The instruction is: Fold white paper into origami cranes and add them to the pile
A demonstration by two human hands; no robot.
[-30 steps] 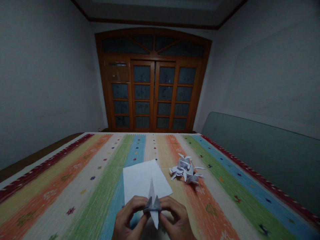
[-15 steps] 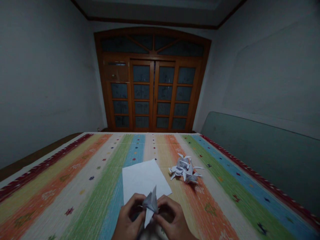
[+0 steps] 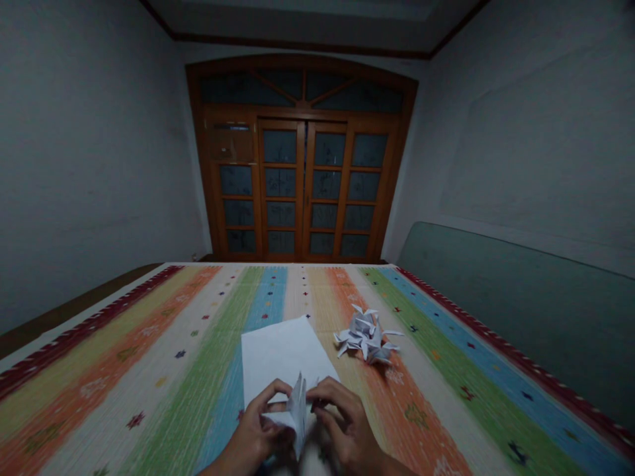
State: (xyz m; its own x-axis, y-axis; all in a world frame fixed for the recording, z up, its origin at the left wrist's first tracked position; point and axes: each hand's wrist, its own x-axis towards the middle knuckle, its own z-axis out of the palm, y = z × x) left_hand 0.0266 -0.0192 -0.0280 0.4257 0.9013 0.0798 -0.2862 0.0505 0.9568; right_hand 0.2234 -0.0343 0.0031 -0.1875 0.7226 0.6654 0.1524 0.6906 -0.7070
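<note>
Between my two hands is a folded white paper piece [image 3: 292, 414], with a narrow pleated part standing up and a flat flap reaching left. My left hand [image 3: 255, 431] grips it from the left side. My right hand [image 3: 342, 423] pinches its upper edge from the right. Beneath both hands lies a flat white paper sheet [image 3: 280, 350], its near part hidden by them. To the right of that sheet is a heap of folded paper origami birds [image 3: 366, 337], out of reach of my fingers.
The paper rests on a wide cloth with coloured stripes and small stars [image 3: 163, 383]. Its far edge meets wooden glazed double doors [image 3: 302, 188]. A green padded panel [image 3: 510, 311] runs along the right side.
The folded paper has turned and opened out, now showing a flat flap on the left. My hands have shifted slightly up and closer to the sheet. The heap has not moved.
</note>
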